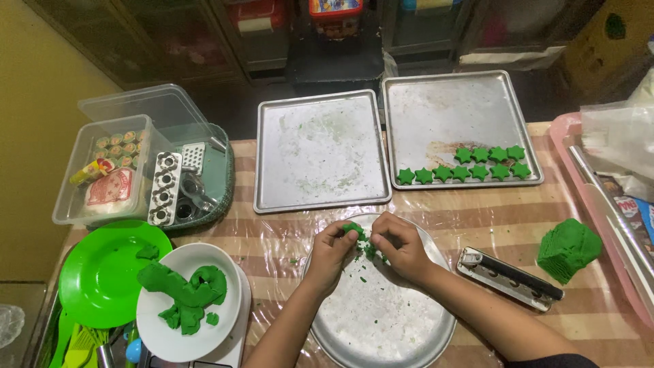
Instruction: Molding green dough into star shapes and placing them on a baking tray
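My left hand (330,247) and my right hand (400,245) meet over the far part of a round metal tray (381,327). Both pinch small bits of green dough (355,229) between the fingertips. Green crumbs lie scattered on the tray under the hands. Beyond them a square baking tray (319,151) stands bare of dough, and a second baking tray (449,116) carries several green star-shaped pieces (477,163) in two rows at its near right.
A white bowl (174,327) with green dough lumps and a green plate (102,272) sit at the left. A clear plastic box (102,170) and a basket of metal cutters stand behind them. A metal mould (509,278) and a green dough block (569,249) lie at the right.
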